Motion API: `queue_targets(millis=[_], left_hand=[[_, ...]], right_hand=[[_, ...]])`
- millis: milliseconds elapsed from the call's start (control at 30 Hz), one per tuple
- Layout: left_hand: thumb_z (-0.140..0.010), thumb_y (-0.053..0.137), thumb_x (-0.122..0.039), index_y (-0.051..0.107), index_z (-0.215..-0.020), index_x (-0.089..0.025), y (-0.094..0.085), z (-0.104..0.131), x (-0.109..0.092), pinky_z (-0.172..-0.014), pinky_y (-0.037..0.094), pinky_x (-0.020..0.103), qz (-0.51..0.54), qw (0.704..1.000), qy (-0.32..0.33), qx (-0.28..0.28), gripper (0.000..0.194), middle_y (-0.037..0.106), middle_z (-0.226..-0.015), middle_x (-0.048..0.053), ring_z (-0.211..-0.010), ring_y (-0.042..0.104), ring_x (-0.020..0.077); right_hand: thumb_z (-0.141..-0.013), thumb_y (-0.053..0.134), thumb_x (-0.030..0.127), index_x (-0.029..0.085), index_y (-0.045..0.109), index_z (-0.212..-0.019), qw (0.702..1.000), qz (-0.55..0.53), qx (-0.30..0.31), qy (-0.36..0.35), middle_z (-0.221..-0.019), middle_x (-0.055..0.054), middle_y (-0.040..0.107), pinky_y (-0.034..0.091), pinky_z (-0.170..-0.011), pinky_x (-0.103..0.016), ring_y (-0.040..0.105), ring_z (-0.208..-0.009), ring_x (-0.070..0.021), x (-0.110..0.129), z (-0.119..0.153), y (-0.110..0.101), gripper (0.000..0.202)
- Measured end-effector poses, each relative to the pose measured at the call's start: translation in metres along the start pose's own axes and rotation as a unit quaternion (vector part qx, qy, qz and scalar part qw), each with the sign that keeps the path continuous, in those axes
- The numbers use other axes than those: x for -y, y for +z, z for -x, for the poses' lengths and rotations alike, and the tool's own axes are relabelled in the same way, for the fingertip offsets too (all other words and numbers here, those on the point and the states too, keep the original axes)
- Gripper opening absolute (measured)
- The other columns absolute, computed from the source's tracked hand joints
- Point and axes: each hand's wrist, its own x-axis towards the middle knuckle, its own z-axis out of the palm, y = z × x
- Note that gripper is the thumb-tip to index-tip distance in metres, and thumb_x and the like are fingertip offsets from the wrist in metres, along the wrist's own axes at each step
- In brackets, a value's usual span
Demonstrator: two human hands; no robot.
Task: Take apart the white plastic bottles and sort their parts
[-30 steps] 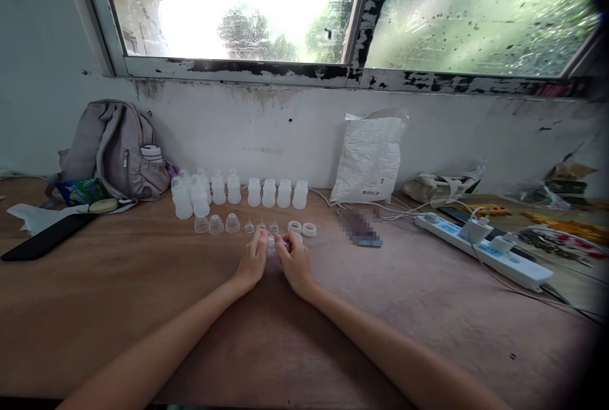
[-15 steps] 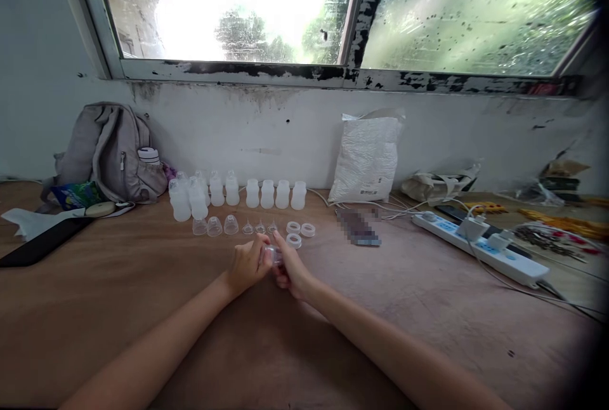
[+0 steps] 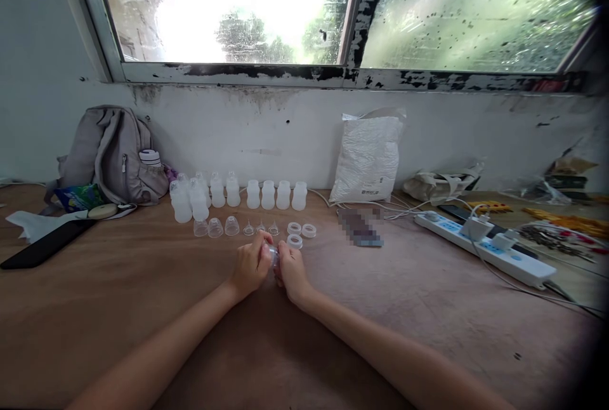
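Above the front middle of the table, my left hand [image 3: 251, 265] and my right hand [image 3: 292, 272] meet around a small clear baby bottle part [image 3: 273, 256]. Fingers of both hands are closed on it and cover most of it, so its exact shape is hidden. Just beyond my hands lie three clear nipples [image 3: 248, 228] and three white collar rings [image 3: 295, 242]. To their left sit three clear domed caps [image 3: 231, 226]. Behind stand several open bottle bodies [image 3: 269, 195], with several capped baby bottles [image 3: 182, 205] further left.
A grey backpack [image 3: 111, 156] leans on the wall at the left, a black flat object [image 3: 47, 244] before it. A white plastic package [image 3: 366, 159] stands at the back. A blurred-out item [image 3: 360, 227] and a power strip [image 3: 485, 248] with cables lie right.
My right hand's thumb and fingers have curled in closer around the clear part, where the thumb was stretched forward before. My left hand keeps its grip. The things on the table stay put.
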Motion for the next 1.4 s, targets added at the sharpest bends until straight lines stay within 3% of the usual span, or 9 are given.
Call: queue_targets(millis=[267, 433, 633, 733, 833, 900, 1000, 1133, 1400], left_hand=[[-0.085, 0.024, -0.018, 0.042, -0.083, -0.019, 0.0, -0.001, -0.005, -0.052, 0.03, 0.022, 0.051, 0.998, -0.018, -0.012, 0.019, 0.04, -0.054, -0.005, -0.047, 0.044, 0.0111], [-0.086, 0.028, -0.026, 0.042, -0.09, -0.019, 0.004, -0.003, -0.002, -0.056, 0.035, 0.024, 0.115, 0.989, -0.085, -0.03, 0.016, 0.043, -0.056, -0.005, -0.051, 0.046, 0.0119], [-0.073, 0.052, -0.043, 0.041, -0.105, -0.015, 0.017, -0.004, 0.011, -0.071, 0.044, 0.027, 0.327, 0.921, -0.21, -0.01, 0.043, 0.055, -0.092, 0.007, -0.081, 0.055, 0.0165], [-0.071, 0.055, -0.042, 0.048, -0.097, -0.013, 0.018, -0.002, 0.016, -0.074, 0.044, 0.028, 0.351, 0.902, -0.25, -0.007, 0.039, 0.058, -0.092, 0.008, -0.085, 0.055, 0.018], [-0.07, 0.056, -0.039, 0.051, -0.091, -0.014, 0.011, 0.0, 0.02, -0.064, 0.044, 0.025, 0.305, 0.922, -0.24, 0.011, 0.033, 0.059, -0.082, 0.005, -0.073, 0.056, 0.0158], [-0.07, 0.056, -0.034, 0.052, -0.089, -0.015, 0.005, 0.002, 0.022, -0.058, 0.043, 0.024, 0.236, 0.945, -0.217, 0.062, 0.028, 0.059, -0.074, 0.002, -0.064, 0.055, 0.0142], [-0.067, 0.055, -0.028, 0.052, -0.086, -0.017, -0.002, 0.003, 0.021, -0.058, 0.041, 0.023, 0.107, 0.973, -0.158, 0.133, 0.022, 0.059, -0.07, 0.0, -0.063, 0.055, 0.0141], [-0.064, 0.057, -0.031, 0.05, -0.083, -0.019, 0.0, 0.004, 0.014, -0.057, 0.04, 0.024, -0.023, 0.974, -0.073, 0.211, 0.024, 0.06, -0.072, 0.0, -0.067, 0.058, 0.018], [-0.072, 0.048, -0.039, 0.044, -0.091, -0.017, 0.007, 0.009, 0.008, -0.058, 0.046, 0.033, -0.191, 0.957, -0.029, 0.217, 0.029, 0.064, -0.077, 0.008, -0.071, 0.063, 0.0267]], right_hand=[[-0.079, 0.039, 0.038, 0.019, 0.038, -0.05, 0.993, 0.036, -0.035, -0.102, -0.042, 0.005, 0.036, 0.024, -0.039, -0.021, 0.032, -0.04, -0.008, -0.002, 0.0, -0.005, 0.035], [-0.08, 0.039, 0.04, 0.019, 0.04, -0.054, 0.995, -0.007, -0.02, -0.097, -0.043, 0.005, 0.037, 0.025, -0.038, -0.021, 0.032, -0.039, -0.0083, -0.001, -0.005, -0.007, 0.034], [-0.078, 0.046, 0.042, 0.02, 0.046, -0.078, 0.982, -0.162, 0.1, 0.004, -0.06, 0.002, 0.053, 0.038, -0.042, -0.021, 0.047, -0.044, -0.0098, -0.001, -0.011, -0.008, 0.023], [-0.075, 0.052, 0.04, 0.021, 0.049, -0.085, 0.98, -0.111, 0.166, -0.007, -0.074, -0.001, 0.058, 0.044, -0.048, -0.023, 0.055, -0.058, -0.0124, 0.0, -0.011, -0.014, 0.022], [-0.075, 0.053, 0.033, 0.021, 0.055, -0.091, 0.975, 0.094, 0.149, -0.139, -0.083, -0.004, 0.058, 0.045, -0.051, -0.024, 0.056, -0.065, -0.0146, 0.004, -0.011, -0.027, 0.02], [-0.076, 0.051, 0.026, 0.021, 0.058, -0.093, 0.935, 0.214, 0.113, -0.259, -0.089, -0.006, 0.058, 0.046, -0.057, -0.026, 0.055, -0.068, -0.0146, 0.007, -0.009, -0.038, 0.018], [-0.079, 0.045, 0.017, 0.021, 0.061, -0.093, 0.868, 0.305, 0.147, -0.363, -0.092, -0.008, 0.058, 0.045, -0.068, -0.029, 0.056, -0.077, -0.0162, 0.008, 0.0, -0.051, 0.022], [-0.075, 0.047, 0.015, 0.019, 0.061, -0.088, 0.83, 0.377, 0.181, -0.368, -0.081, -0.007, 0.061, 0.043, -0.063, -0.025, 0.055, -0.068, -0.015, 0.005, 0.013, -0.056, 0.019], [-0.065, 0.048, 0.01, 0.016, 0.056, -0.065, 0.835, 0.421, 0.123, -0.332, -0.058, 0.0, 0.053, 0.035, -0.051, -0.021, 0.047, -0.051, -0.0106, 0.005, 0.017, -0.051, 0.01]])
